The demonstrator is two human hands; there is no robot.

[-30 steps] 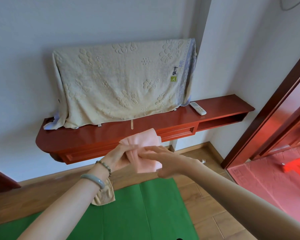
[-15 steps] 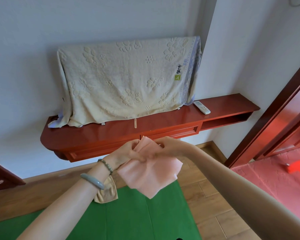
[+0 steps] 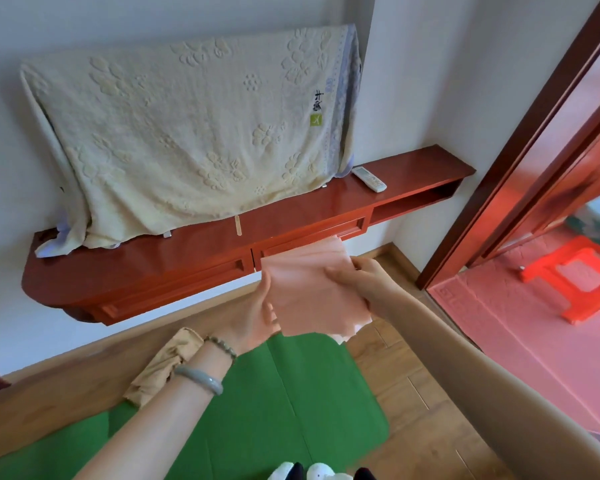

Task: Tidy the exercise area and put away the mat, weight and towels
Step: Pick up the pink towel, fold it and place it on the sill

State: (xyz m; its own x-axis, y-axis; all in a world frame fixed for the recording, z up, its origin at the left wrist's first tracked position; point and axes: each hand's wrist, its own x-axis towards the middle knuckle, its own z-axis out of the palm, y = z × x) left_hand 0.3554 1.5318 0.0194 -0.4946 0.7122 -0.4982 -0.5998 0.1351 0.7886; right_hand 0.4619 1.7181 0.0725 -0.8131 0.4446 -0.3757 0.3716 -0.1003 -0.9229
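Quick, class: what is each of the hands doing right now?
Left hand: holding the pink towel by its left edge.
Right hand: holding its right edge.

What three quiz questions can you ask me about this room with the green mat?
1. True or false: the green mat is rolled up.
2. What do the left hand and right hand hold? A pink towel, B cream cover, C red stool.
3. Fill in: on the red shelf lies a white ____.
Key: 1 false, it lies flat on the floor. 2 A. 3 remote.
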